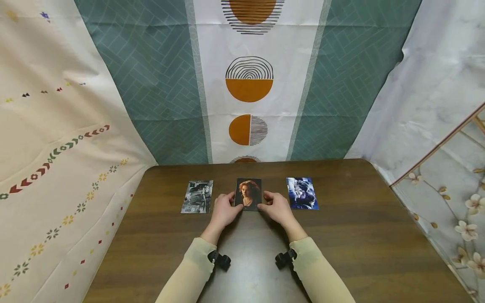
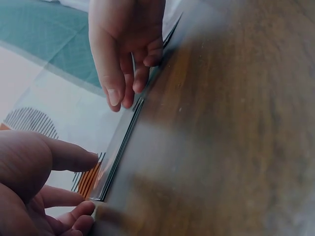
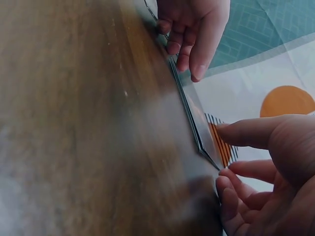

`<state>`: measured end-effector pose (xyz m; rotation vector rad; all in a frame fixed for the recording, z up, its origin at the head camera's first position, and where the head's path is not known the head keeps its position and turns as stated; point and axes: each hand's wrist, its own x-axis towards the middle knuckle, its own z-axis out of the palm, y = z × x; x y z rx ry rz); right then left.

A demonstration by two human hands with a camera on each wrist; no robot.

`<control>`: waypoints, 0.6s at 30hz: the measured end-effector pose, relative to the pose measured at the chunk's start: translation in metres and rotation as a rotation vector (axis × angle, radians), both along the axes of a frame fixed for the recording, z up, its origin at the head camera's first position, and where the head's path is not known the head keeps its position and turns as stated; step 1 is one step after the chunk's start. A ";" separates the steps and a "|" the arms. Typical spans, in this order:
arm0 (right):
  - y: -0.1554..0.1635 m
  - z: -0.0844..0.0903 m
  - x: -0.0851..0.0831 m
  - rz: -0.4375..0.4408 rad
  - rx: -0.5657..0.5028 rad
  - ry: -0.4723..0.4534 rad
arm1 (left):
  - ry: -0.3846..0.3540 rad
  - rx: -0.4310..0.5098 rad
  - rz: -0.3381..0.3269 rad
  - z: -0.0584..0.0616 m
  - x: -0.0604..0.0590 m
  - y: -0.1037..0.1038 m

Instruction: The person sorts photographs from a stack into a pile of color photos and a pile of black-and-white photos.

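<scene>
A small stack of photo cards (image 1: pixel 248 192) lies flat on the dark wooden table (image 1: pixel 360 235), with a red-haired portrait on top. My left hand (image 1: pixel 228 207) sits at its lower left corner and my right hand (image 1: pixel 273 205) at its lower right. In the left wrist view the stack (image 2: pixel 125 142) shows edge-on; the left hand's (image 2: pixel 74 187) fingertips touch its near corner while the thumb hovers above. In the right wrist view the right hand (image 3: pixel 236 162) lies the same way against the stack (image 3: pixel 189 113), and the left hand (image 3: pixel 189 44) touches the far edge.
A black-and-white photo (image 1: pixel 197 196) lies left of the stack and a blue photo (image 1: pixel 302 193) lies right of it, both flat. Patterned cloth backdrops (image 1: pixel 250 84) hang behind and at both sides. The table edge runs close behind the cards.
</scene>
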<state>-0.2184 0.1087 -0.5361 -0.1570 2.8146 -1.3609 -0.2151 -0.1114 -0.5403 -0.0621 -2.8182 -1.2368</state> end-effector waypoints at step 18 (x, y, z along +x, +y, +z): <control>-0.013 0.001 -0.002 -0.014 0.166 0.006 | -0.020 -0.040 0.000 0.002 0.003 0.001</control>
